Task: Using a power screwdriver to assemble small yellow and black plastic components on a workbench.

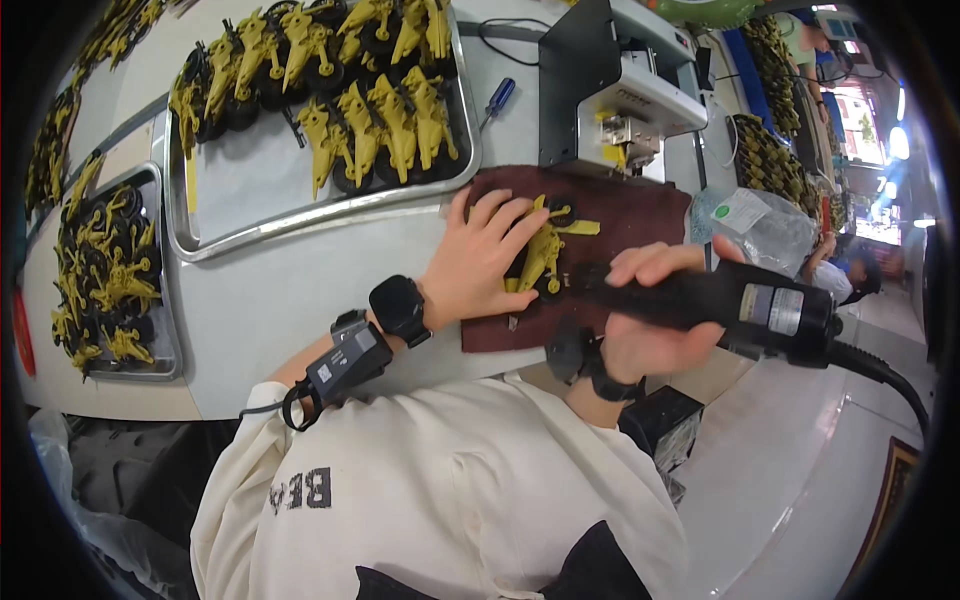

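Observation:
A yellow plastic piece with black wheels, looking like a toy motorbike (541,255), lies on a maroon cloth (490,335). My left hand (485,250) holds it down against the cloth, thumb at its near end and fingers at its far end. To the right, my right hand (660,345) is wrapped round a black corded electric screwdriver (700,298), held almost level. The tool's front end points left at the toy; I cannot make out whether its tip touches it. Motion blurs the right hand somewhat.
A large metal tray (330,215) holds rows of similar yellow toys; a smaller tray (172,330) at left holds a heap. A blue-handled screwdriver (501,95) lies near a black and white machine (620,100). At right are a clear plastic bag (775,235) and the tool's cord (880,370).

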{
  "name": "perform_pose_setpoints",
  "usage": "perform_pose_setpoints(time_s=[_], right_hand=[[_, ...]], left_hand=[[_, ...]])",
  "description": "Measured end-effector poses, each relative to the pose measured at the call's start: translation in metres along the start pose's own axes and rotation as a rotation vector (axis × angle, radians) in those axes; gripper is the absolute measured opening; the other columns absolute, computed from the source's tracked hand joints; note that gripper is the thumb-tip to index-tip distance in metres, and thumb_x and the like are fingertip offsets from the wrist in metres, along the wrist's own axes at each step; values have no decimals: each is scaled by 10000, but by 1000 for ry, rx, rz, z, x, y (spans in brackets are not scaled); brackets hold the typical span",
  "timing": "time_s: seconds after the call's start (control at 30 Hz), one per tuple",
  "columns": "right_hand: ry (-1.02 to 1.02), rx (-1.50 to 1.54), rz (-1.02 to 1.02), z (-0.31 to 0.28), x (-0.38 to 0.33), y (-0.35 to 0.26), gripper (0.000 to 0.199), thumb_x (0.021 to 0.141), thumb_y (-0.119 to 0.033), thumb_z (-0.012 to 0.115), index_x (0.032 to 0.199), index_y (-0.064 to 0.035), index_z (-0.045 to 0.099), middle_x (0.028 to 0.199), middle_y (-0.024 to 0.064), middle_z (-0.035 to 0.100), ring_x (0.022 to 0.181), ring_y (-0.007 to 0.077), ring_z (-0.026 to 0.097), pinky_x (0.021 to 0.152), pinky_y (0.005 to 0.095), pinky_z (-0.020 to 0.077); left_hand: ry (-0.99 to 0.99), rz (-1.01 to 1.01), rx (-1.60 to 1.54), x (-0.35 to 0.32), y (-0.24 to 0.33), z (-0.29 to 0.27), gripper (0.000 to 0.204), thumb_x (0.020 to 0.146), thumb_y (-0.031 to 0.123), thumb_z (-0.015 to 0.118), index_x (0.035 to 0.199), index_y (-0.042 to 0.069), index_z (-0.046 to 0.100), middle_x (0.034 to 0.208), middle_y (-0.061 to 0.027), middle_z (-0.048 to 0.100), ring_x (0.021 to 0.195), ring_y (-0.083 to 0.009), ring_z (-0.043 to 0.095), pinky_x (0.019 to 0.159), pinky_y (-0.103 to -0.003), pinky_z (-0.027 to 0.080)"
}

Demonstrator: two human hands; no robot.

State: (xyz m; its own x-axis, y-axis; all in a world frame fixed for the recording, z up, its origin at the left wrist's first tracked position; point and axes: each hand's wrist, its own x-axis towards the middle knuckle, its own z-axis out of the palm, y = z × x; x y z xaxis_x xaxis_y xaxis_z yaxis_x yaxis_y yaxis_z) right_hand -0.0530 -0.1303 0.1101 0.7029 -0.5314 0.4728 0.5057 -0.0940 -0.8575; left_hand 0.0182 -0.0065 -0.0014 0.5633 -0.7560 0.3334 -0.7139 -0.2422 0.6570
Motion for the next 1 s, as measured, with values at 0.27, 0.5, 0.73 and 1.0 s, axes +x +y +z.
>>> perform_pose_setpoints(time_s=[0.27,0.5,0.73,1.0], right_hand=[[-92,161,-128,-4,-25,7,921,755,-732,465,1248,21,270,722,167,555,493,245,528,477,355,458],[-148,210,-115,-9,-28,27,966,699,-757,493,1215,36,300,734,177,568,523,237,546,491,351,474],[-194,252,-128,-3,-32,43,826,696,-620,655,1125,28,375,728,166,569,555,237,563,500,326,479],[-11,114,-287,1,-27,-10,884,748,-729,476,1175,27,313,650,150,530,445,234,519,402,340,447]], left_hand=[[4,11,4,-3,1,1,829,587,361,722,1302,98,396,1270,-98,425,1227,-320,341,1040,-543,174],[-2,2,9,-2,2,0,829,578,340,717,1303,98,395,1270,-100,424,1235,-323,335,1041,-544,171],[11,2,23,-2,-2,2,845,560,357,729,1296,97,407,1261,-102,434,1225,-322,350,1032,-544,180],[82,67,-20,-5,4,-3,822,547,365,753,1257,92,441,1197,-125,451,1200,-317,376,1029,-559,166]])
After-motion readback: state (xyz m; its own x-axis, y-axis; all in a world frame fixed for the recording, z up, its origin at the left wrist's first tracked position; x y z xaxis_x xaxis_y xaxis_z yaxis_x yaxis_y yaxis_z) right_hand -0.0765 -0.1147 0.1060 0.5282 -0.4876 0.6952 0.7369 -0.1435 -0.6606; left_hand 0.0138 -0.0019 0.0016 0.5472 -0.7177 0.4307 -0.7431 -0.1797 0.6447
